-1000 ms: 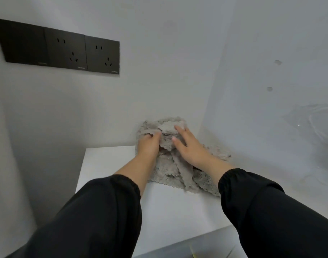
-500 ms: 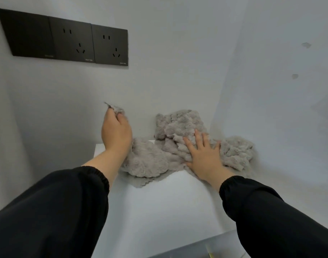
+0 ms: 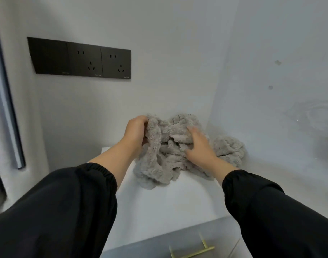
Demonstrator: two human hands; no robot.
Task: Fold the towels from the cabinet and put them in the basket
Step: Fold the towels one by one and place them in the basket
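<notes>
a: where are the towels right now?

b: a grey, fluffy towel heap (image 3: 159,164) sits on the white cabinet top (image 3: 159,205), toward the far right corner where the two walls meet. a smaller lump (image 3: 229,148) of the same cloth lies just to its right, touching it. no basket is in view.

a: and the hands?

b: the left hand (image 3: 136,132) is clenched round a hanging edge at the heap's far left side, fingers curled over the cloth. the right hand (image 3: 199,146) lies on the middle of the heap with its fingers bent into the folds. it's blurred, so i cannot tell whether it pinches a fold or only presses down.

a: what does the next move turn on?

b: i'd judge one towel is being separated out. the gripped band of cloth runs from the left hand down toward the near edge, so its length lies roughly far to near along the heap's left side. the right hand is nearer the rest of the heap and the lump. a pull up and to the left, away from the right hand, should free that towel.

a: any risk?

b: the folds look tangled, so a second towel may come along with it.
</notes>
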